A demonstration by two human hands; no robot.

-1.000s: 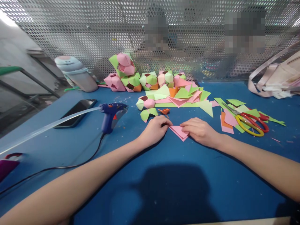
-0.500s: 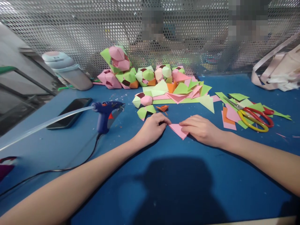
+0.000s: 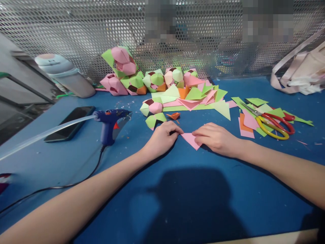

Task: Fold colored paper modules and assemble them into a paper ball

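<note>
A pink paper (image 3: 191, 140), folded into a triangle, lies on the blue table between my hands. My left hand (image 3: 164, 137) pinches its left corner between thumb and fingers. Across the right part of the paper rest the fingers of my right hand (image 3: 213, 139), close together and pressing it to the table; they hide that corner. Just beyond my left hand are a folded green paper piece (image 3: 155, 120) and a small orange folded piece (image 3: 174, 116).
To the left lie a blue glue gun (image 3: 109, 127) with its cord and a phone (image 3: 69, 124). Folded paper balls (image 3: 134, 83) and loose paper pieces (image 3: 195, 96) line the back. Scissors (image 3: 275, 127) rest on paper scraps at right. A bottle (image 3: 66, 76) stands at back left.
The view has shifted slightly, so the things on the table appear a little further left. Both hands stay on the pink paper, with hardly any movement.
</note>
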